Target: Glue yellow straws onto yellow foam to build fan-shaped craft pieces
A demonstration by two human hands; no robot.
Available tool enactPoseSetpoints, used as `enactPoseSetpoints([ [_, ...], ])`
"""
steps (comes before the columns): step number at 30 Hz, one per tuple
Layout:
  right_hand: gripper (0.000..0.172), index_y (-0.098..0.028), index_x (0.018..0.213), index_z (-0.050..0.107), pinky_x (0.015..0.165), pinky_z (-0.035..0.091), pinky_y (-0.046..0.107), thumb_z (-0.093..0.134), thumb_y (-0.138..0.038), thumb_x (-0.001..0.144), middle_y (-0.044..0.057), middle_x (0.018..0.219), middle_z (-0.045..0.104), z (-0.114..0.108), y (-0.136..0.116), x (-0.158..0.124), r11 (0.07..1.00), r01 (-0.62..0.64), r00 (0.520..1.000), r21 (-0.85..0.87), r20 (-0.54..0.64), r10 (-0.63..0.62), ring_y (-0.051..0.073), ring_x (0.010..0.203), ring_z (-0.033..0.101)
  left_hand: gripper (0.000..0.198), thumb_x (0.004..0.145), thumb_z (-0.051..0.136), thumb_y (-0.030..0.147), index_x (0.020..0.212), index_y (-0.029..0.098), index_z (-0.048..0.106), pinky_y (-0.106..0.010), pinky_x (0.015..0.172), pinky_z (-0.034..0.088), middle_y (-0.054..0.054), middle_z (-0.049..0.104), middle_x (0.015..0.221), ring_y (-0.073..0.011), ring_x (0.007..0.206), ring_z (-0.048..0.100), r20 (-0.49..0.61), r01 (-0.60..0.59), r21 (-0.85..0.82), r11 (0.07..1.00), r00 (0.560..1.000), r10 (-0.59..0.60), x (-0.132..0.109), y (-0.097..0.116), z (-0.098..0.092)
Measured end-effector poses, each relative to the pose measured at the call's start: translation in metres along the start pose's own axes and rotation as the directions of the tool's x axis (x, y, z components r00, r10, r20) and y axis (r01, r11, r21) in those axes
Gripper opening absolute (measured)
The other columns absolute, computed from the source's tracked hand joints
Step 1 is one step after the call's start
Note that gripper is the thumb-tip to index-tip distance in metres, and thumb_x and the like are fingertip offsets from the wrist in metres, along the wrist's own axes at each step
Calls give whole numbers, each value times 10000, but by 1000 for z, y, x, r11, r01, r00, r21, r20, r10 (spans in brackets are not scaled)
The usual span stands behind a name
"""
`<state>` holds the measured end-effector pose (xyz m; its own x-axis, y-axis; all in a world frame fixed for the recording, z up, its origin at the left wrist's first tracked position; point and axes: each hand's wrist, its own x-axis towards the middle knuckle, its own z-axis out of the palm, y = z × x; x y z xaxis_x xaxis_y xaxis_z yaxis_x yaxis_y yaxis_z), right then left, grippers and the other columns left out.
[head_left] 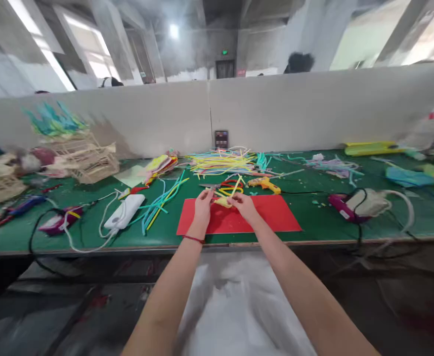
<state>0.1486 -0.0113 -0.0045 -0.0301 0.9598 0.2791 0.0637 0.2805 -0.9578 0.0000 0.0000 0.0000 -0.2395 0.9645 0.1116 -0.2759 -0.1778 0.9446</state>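
Yellow pipe-cleaner piece [224,200] is dead centre, held just over the far edge of the red sheet [272,220], so that's my anchor.

Sweeping from the left: wicker baskets [91,163] sit at the back. Next is a white power bank [125,211] with its cable looping down toward the table's front edge [91,248], and a few loose teal and yellow stems [161,202] lie just beside the sheet.

Left hand [203,206] has its fingertips pinched together on the left end of the piece. Right hand [245,205] has its fingers curled shut over the right end.

Looks to me like the bending/twisting stage with the shape only half formed, though it's too small to read exactly. Any next move would want both pinches kept tight and only small wrist turns, I reckon.

Right of the hands a yellow glue gun [264,184] lies near. Further over is a purple gadget [341,206] in a tangle of cables.

Best open room is the bare red sheet under and right of the hands. The left side is cable clutter, and the front edge runs close under the wrists.
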Motion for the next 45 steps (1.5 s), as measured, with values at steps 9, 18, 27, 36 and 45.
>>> enactPoseSetpoints([
  [9,445,-206,645,548,465,415,236,609,-646,641,-22,576,544,-5,7,3,984,-2,934,175,-352,65,124,539,506,193,843,537,298,901,182,679,-357,929,403,-83,685,979,-206,968,603,30,-216,715,665,960,279,-10,4,0],
  [18,437,-188,711,625,458,432,234,611,-622,661,20,657,631,-4,5,2,985,-25,946,171,-316,79,138,580,548,87,765,669,284,812,210,674,-495,1071,186,-63,644,1104,-230,1109,542,151,-170,905,390,985,79,-11,2,5],
  [27,456,-185,775,644,478,458,254,620,-623,649,49,715,682,-3,-4,-2,988,-25,947,151,-312,72,166,620,591,61,736,665,187,784,194,629,-293,806,432,-29,667,863,-167,854,608,219,-233,849,475,972,85,-7,-1,2],
  [36,473,-188,706,611,426,447,231,633,-655,632,10,602,615,-16,-7,-10,977,-66,936,205,-325,132,143,555,573,186,778,643,261,947,194,682,-266,772,459,-56,668,913,-171,860,613,253,-240,891,386,967,17,-5,1,6],
  [45,467,-177,686,626,388,426,211,701,-623,567,-9,558,595,-28,-3,-18,939,-145,916,312,-316,246,116,495,547,103,568,722,195,662,190,681,-220,609,427,12,645,651,-142,645,572,486,-426,874,235,794,-366,23,33,37],
])
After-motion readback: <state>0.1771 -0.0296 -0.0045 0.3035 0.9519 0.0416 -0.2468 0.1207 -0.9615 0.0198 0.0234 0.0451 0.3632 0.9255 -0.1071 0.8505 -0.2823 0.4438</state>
